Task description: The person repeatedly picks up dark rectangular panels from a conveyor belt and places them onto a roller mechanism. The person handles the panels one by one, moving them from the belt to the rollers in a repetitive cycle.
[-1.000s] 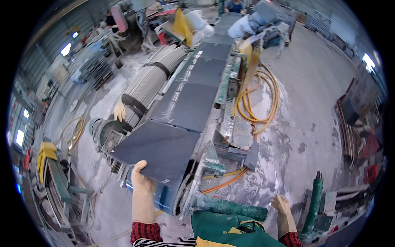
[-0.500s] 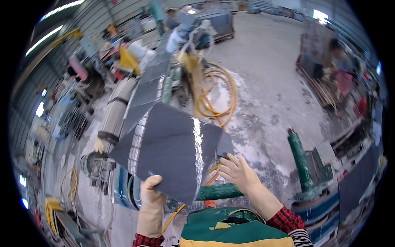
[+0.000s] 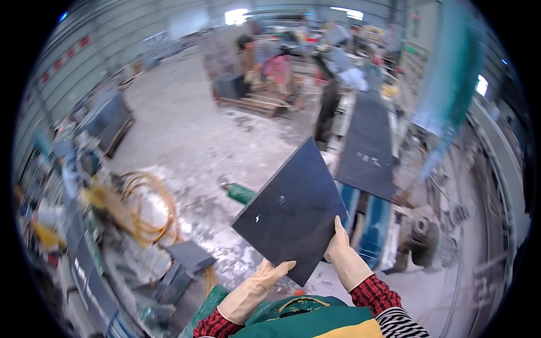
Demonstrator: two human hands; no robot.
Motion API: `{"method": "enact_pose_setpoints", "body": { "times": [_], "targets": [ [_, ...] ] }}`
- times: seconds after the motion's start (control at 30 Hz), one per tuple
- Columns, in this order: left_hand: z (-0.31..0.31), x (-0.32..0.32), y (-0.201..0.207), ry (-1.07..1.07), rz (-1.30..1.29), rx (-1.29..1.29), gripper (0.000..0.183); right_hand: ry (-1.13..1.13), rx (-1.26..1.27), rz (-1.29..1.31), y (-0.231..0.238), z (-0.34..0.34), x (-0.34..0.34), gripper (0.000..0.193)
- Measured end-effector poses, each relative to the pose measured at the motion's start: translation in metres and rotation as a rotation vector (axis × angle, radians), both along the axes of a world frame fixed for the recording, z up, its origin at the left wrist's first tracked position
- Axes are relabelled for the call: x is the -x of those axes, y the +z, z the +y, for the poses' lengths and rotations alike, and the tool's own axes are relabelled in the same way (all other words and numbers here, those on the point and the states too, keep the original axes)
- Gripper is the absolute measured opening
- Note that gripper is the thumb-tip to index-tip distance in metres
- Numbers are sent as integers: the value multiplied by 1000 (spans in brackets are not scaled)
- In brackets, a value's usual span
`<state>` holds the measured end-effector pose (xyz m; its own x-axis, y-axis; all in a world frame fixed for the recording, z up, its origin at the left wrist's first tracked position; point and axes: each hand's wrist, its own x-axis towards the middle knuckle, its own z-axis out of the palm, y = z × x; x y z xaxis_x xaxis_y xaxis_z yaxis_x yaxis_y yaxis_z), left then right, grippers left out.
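Note:
A flat, dark grey stone tile (image 3: 293,208) is held up in front of me, tilted with one corner toward me. My left hand (image 3: 256,290), in a cream rubber glove, grips its near left edge, thumb on the upper face and the other fingers hidden beneath. My right hand (image 3: 345,256), gloved the same way, holds the right edge with its thumb along the top; its other fingers are hidden underneath. Beyond the right hand, a long dark slab (image 3: 366,149) lies on a conveyor with blue belts (image 3: 373,234).
A green post (image 3: 239,193) stands behind the tile. On the left are a coiled yellow hose (image 3: 172,217), dark tile pieces (image 3: 191,254) and another conveyor line (image 3: 84,270). A co-worker (image 3: 273,65) bends by a pallet (image 3: 248,106) farther back. A teal machine (image 3: 448,73) rises at right.
My view has swung right, bringing the blue-belted conveyor ahead. The tile has come away from the other line with me. My right hand, formerly spread near the tiles, now grips its right edge.

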<state>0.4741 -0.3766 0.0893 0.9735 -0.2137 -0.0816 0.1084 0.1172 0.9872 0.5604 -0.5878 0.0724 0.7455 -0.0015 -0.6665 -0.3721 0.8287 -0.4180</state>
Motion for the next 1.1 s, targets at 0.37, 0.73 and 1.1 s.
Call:
{"method": "enact_pose_setpoints", "body": {
  "times": [0.37, 0.73, 1.1],
  "targets": [
    [-91, -71, 5, -656, 190, 75, 49, -523, -34, -46, -50, -122, 48, 69],
    [-100, -151, 20, -953, 310, 112, 47, -807, -66, 51, -109, -125, 34, 72],
    [-102, -200, 9, -1030, 494, 173, 54, -959, 8, 218, -100, -101, 19, 70]
  ]
}}
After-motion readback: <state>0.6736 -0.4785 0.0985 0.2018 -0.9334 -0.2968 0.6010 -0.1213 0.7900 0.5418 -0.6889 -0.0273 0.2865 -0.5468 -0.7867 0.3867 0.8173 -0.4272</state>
